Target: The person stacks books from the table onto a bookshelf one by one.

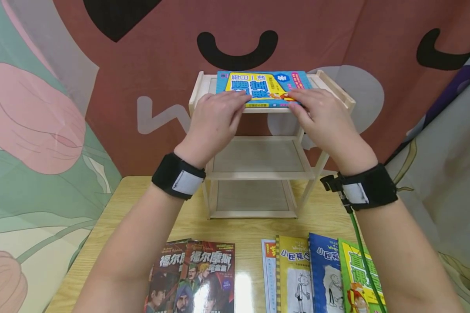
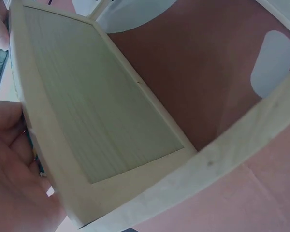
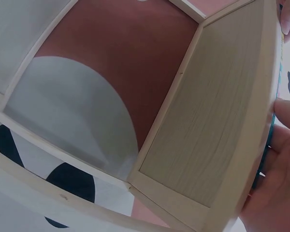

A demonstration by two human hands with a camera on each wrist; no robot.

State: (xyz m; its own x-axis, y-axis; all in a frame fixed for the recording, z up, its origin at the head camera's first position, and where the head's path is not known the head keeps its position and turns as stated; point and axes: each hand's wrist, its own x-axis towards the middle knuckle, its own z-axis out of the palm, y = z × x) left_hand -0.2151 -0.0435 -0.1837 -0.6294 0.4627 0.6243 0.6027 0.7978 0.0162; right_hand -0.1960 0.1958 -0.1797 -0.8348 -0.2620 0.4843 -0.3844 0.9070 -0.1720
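In the head view, a blue and yellow book [image 1: 258,87] with Chinese lettering lies flat on the top shelf of a small wooden rack [image 1: 258,175]. My left hand [image 1: 218,119] holds its near left part, fingers over the cover. My right hand [image 1: 327,117] grips the near right part, with fingertips on the cover and the thumb by the spine. From below, the left wrist view has the left hand [image 2: 19,169] at the shelf's front edge. The right wrist view likewise has the right hand [image 3: 275,179] there. The shelf mostly hides the book in both wrist views.
Two dark red comic-style books [image 1: 209,276] lie on the wooden table [image 1: 141,200] at front left. Front right are a yellow book [image 1: 293,261], a blue book [image 1: 327,252], a green book [image 1: 356,256] and a pale one. A green cable [image 1: 362,243] hangs from the right wristband. Patterned curtain stands behind the rack.
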